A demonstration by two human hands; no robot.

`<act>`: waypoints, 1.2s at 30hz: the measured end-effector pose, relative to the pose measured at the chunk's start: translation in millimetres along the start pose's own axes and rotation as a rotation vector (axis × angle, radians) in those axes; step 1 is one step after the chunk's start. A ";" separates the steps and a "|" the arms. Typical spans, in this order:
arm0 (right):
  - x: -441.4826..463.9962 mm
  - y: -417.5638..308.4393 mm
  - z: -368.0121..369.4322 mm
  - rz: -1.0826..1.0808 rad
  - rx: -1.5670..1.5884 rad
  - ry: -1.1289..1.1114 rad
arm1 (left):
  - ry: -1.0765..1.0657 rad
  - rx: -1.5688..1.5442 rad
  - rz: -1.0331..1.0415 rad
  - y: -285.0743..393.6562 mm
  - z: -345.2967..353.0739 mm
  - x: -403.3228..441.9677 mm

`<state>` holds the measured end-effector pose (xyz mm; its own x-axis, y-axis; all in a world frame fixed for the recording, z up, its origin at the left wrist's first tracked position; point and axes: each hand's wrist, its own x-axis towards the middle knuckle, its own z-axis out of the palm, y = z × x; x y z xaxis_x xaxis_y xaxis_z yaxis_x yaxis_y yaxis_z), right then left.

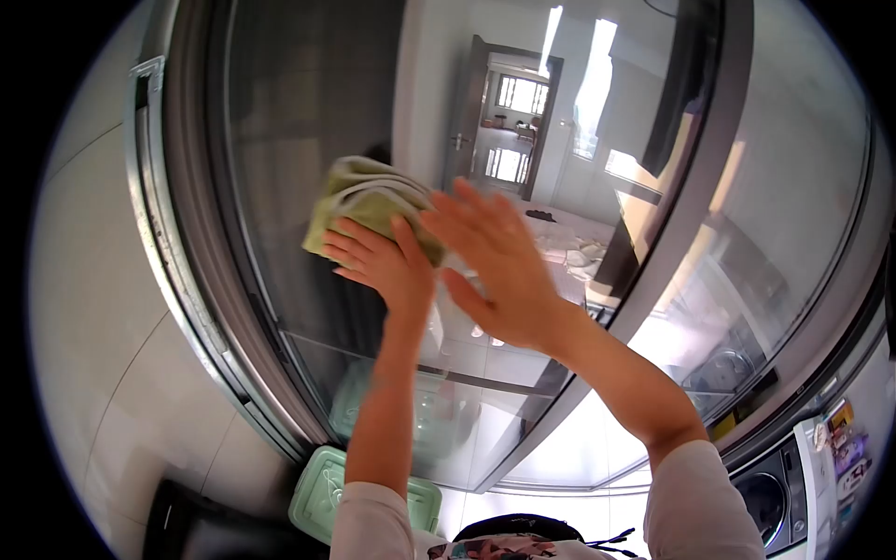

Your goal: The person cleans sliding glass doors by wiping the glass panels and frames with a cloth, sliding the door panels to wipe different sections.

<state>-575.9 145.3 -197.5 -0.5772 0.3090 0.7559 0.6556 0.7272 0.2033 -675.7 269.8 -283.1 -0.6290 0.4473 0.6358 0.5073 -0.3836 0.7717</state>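
While left fingers (352, 247) spread open over folded yellow-green, pale-edged cloth (366, 201), right fingers (464, 227) open, empty.

- Right hand (499, 266): blurred (fingertips worst), contact with the glass (317, 121) unclear.
- Green cloth (373, 191): partly hidden under the left hand (378, 266).
- Green tub (317, 495): middle hidden by a sleeve (373, 525).
- Black object (224, 532): blurred, cut off below.
- Bottles (851, 457): labels too small to read.

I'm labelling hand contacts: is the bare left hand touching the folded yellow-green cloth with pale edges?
Touching. The head view shows the left hand with its fingers spread over the lower part of the yellow-green cloth, overlapping its surface.
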 end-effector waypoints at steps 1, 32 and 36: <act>-14.1 -2.8 -28.5 0.005 -0.096 0.061 | 0.052 0.034 0.044 6.0 1.7 14.1; -170.0 89.4 -36.3 0.304 -0.436 0.513 | -0.146 0.132 0.588 -18.4 -7.4 -88.3; -171.2 85.1 -37.6 0.349 -0.485 0.457 | 0.044 -0.040 0.417 -3.4 -14.7 31.7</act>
<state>-402.9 131.2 -286.2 -0.1060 0.1100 0.9883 0.9655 0.2492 0.0758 -706.1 273.4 -265.7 -0.3994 0.2123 0.8919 0.7010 -0.5562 0.4463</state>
